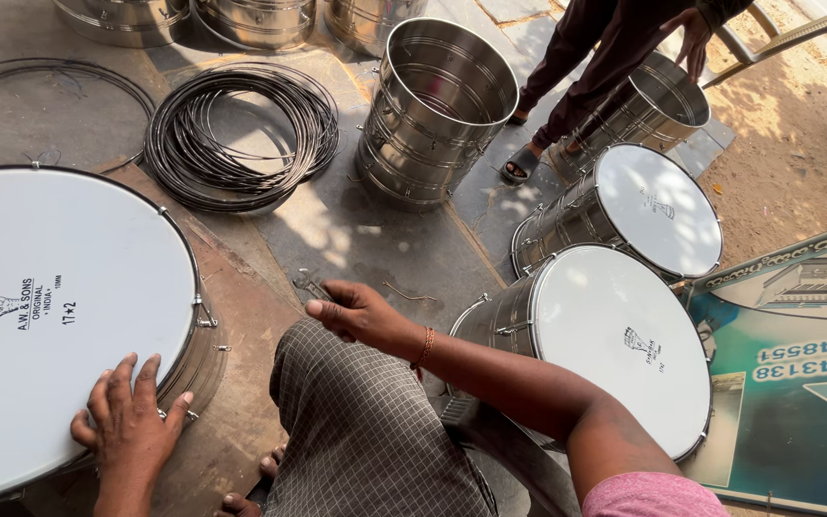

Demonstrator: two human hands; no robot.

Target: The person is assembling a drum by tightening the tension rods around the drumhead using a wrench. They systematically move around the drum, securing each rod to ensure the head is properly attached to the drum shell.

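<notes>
Left hand (129, 421) flat, open on big drum (50, 316) at 9 o'clock, right hand (351, 311) pinching small wrench (310, 284) near centre; 2 drums (624, 335) w/ skins on at 3 o'clock, bare shells (437, 110) left at 12.

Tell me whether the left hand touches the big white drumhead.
Touching. The head view shows the left hand lying flat, fingers spread, on the big white drumhead's edge.

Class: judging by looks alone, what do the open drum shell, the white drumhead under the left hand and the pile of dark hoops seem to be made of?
Open drum shell: polished metal, likely steel; mirror-like, ribbed. White drumhead under the left hand: smooth matte sheet, probably plastic. Dark hoops: thin dull metal rings, apparently wire.
</notes>
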